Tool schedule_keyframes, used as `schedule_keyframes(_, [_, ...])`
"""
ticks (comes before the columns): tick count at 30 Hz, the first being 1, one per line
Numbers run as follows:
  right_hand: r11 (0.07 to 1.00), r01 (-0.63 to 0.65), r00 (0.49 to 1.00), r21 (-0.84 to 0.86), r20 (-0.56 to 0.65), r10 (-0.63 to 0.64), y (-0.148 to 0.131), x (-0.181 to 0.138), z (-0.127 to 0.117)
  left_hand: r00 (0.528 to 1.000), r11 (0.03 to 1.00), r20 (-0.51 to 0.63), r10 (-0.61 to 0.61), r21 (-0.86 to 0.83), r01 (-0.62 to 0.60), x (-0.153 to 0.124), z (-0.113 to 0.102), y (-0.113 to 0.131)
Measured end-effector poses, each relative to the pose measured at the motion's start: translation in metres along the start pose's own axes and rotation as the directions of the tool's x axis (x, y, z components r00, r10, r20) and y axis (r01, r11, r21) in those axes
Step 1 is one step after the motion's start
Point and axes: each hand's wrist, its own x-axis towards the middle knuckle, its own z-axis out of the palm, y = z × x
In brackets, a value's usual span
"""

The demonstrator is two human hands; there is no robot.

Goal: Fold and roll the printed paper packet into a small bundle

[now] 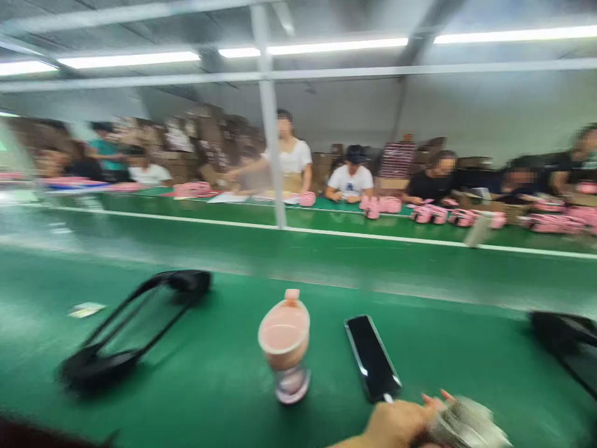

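Long fluorescent tube lights [317,46] glow under a grey ceiling. A white metal post [272,143] rises from the long green work table [209,386]. Stacked brown cardboard boxes [205,140] line the far wall behind seated workers [351,180].

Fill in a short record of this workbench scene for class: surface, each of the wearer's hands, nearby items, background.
surface: green table
right hand: grips a crinkly silvery packet, low in view
left hand: not in view
nearby items: pink cup upright; black phone lying flat beside it; black strap-like item to the left
background: people seated beyond, with pink goods; blurred
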Motion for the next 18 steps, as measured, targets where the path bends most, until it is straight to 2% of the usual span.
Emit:
schedule_keyframes(2, [1.000, 0.014, 0.995, -0.003, -0.095, -0.014, -0.014, -0.029, 0.014, 0.998, 0.992, -0.028, 0.056, -0.110, -0.058, 0.001, -0.018, 0.012])
schedule_keyframes(3, [0.997, 0.051, 0.994, 0.062, -0.101, -0.045, -0.022, -0.038, 0.024, 0.997, 0.985, -0.024, 0.077, -0.151, -0.080, 0.002, -0.027, 0.014])
schedule_keyframes(5, [0.976, 0.111, 0.993, 0.190, 0.017, -0.116, -0.039, -0.044, 0.045, 0.996, 0.983, -0.059, 0.067, -0.168, -0.076, 0.004, -0.037, 0.010])
schedule_keyframes(7, [0.945, 0.180, 0.984, 0.274, -0.056, -0.171, -0.055, -0.042, 0.061, 0.992, 0.981, -0.069, 0.107, -0.153, -0.116, 0.005, -0.041, 0.005])
schedule_keyframes(9, [0.929, 0.204, 0.975, 0.309, -0.148, -0.165, -0.068, -0.041, 0.071, 0.984, 0.981, -0.087, 0.153, -0.105, -0.162, 0.005, -0.041, 0.004])
schedule_keyframes(11, [0.928, 0.197, 0.972, 0.318, -0.185, -0.143, -0.074, -0.043, 0.073, 0.980, 0.982, -0.103, 0.171, -0.059, -0.177, 0.003, -0.041, 0.007])
schedule_keyframes(14, [0.924, 0.179, 0.981, 0.338, -0.135, -0.141, -0.073, -0.047, 0.068, 0.982, 0.986, -0.109, 0.156, -0.034, -0.161, 0.003, -0.040, 0.011])
schedule_keyframes(16, [0.925, 0.177, 0.984, 0.335, -0.093, -0.155, -0.070, -0.048, 0.064, 0.990, 0.991, -0.082, 0.112, -0.060, -0.117, 0.003, -0.039, 0.013])
schedule_keyframes(18, [0.938, 0.171, 0.984, 0.302, -0.102, -0.146, -0.069, -0.049, 0.063, 0.998, 0.992, -0.042, 0.046, -0.113, -0.050, 0.002, -0.039, 0.016])
